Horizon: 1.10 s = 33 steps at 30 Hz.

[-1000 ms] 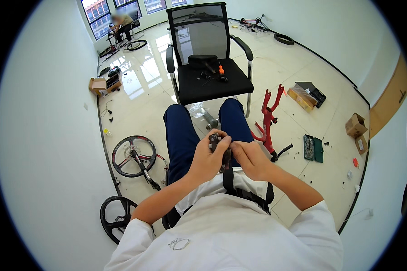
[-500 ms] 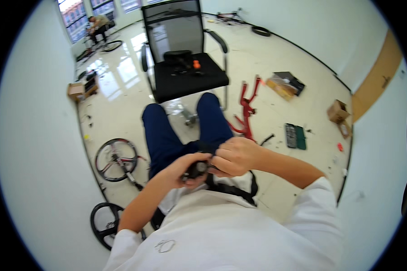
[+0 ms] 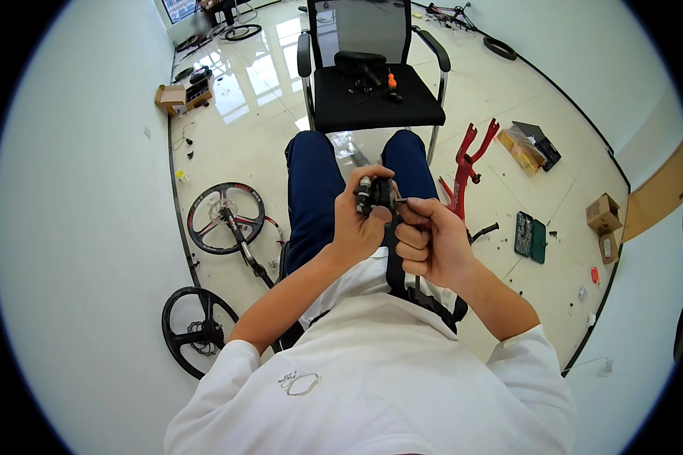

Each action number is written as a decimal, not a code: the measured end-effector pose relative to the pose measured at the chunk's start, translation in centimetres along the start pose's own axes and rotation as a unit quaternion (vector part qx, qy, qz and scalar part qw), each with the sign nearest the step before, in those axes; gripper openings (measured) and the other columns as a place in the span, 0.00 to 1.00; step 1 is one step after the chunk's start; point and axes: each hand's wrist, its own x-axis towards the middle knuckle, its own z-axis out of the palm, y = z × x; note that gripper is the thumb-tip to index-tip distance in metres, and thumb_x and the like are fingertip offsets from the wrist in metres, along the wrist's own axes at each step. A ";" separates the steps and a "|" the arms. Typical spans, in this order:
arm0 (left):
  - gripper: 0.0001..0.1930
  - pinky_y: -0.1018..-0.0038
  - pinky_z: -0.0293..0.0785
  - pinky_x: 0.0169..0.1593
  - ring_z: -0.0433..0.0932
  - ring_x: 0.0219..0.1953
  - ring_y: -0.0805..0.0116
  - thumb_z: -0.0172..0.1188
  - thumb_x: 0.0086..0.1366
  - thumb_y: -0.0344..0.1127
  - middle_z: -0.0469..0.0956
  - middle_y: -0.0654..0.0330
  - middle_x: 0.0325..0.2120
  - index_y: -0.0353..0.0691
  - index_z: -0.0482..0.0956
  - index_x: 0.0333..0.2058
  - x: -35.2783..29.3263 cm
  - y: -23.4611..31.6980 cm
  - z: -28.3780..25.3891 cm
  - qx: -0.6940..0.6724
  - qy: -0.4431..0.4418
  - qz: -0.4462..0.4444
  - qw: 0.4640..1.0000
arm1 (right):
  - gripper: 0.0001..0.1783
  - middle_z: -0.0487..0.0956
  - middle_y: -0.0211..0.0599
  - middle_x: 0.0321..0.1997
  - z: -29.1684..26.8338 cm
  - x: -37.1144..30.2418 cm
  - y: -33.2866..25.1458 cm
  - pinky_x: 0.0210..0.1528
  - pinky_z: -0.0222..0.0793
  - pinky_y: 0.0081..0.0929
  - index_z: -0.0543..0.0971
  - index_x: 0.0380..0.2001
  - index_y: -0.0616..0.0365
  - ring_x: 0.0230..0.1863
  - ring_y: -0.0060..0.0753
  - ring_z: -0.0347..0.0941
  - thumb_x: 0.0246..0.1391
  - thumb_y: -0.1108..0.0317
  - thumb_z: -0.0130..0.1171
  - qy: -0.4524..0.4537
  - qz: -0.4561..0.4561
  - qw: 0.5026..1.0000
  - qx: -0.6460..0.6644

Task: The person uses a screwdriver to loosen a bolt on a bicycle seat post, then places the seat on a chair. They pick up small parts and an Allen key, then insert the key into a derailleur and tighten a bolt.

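Observation:
My left hand is wrapped round a small black and silver bicycle part, which looks like a disc brake caliper, held above my lap. The thumb lies across its near side and the fingers curl over its far side. Coming from the right, my right hand is closed in a pinch on a thin metal tool that looks like a hex key. The tool's tip meets the right side of the part; exactly where it sits is too small to tell. The rest of the tool is mostly hidden by my fingers.
Ahead stands a black chair carrying a saddle and an orange-handled tool. Wheels lie at left. At right are a red bicycle frame, a green tool case and cardboard boxes. Another person sits far off.
Both hands and the part have risen away from my waist, and my view has shifted. The right hand has turned, so the thin tool now shows between its fingers.

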 end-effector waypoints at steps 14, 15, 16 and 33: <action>0.26 0.65 0.72 0.36 0.73 0.31 0.57 0.69 0.46 0.35 0.73 0.54 0.34 0.39 0.73 0.45 2.0 1.1 -2.7 0.317 -0.156 0.305 0.884 | 0.20 0.48 0.16 0.12 0.0 -0.7 -0.3 0.09 0.33 0.16 0.61 0.18 0.44 0.09 0.14 0.40 0.62 0.50 0.47 0.129 0.078 0.988 -0.033; 0.24 0.66 0.72 0.37 0.73 0.31 0.57 0.68 0.47 0.34 0.73 0.55 0.34 0.40 0.74 0.45 2.0 1.0 -3.0 0.337 -0.168 0.324 0.868 | 0.20 0.47 0.16 0.12 -0.1 -0.7 -0.2 0.09 0.33 0.16 0.60 0.19 0.44 0.09 0.14 0.40 0.62 0.50 0.46 0.120 0.076 0.989 -0.046; 0.26 0.66 0.72 0.39 0.73 0.33 0.58 0.70 0.44 0.35 0.73 0.56 0.35 0.42 0.73 0.45 1.8 1.1 -2.9 0.346 -0.172 0.307 0.870 | 0.20 0.46 0.16 0.12 0.1 -0.9 0.0 0.09 0.33 0.16 0.60 0.19 0.44 0.09 0.14 0.39 0.63 0.50 0.45 0.134 0.062 0.987 -0.066; 0.13 0.78 0.64 0.22 0.71 0.17 0.77 0.57 0.68 0.43 0.68 0.63 0.18 0.39 0.70 0.39 0.4 3.6 -0.4 0.035 -0.111 -0.264 0.958 | 0.13 0.53 0.25 0.10 -4.6 0.6 1.4 0.13 0.44 0.25 0.69 0.25 0.56 0.09 0.25 0.48 0.61 0.61 0.46 0.081 -0.194 0.898 -0.386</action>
